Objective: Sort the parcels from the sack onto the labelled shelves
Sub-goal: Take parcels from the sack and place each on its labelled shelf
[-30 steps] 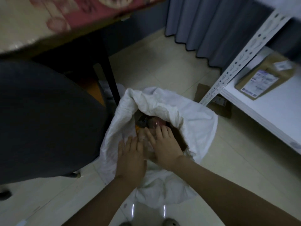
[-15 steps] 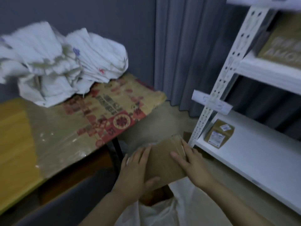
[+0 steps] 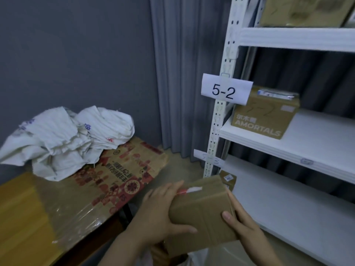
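1. A white metal shelving rack (image 3: 317, 148) fills the right side.
2. A yellow wooden table (image 3: 17, 217) stands on the left, with a flattened red-printed cardboard sheet (image 3: 119, 181) lying on it.
3. A heap of crumpled white woven sacks (image 3: 63, 139) sits on the table's far end.
4. A brown carton printed AMORTALS (image 3: 263, 118) stands on the rack's middle board.
5. The plain brown cardboard parcel (image 3: 201, 214) is up in the air near me, just left of the lower board.
6. My left hand (image 3: 157, 214) grasps its left side, thumb across the near face. My right hand (image 3: 242, 221) clasps its right edge.
7. A white paper label reading 5-2 (image 3: 225, 89) hangs on the rack's post.
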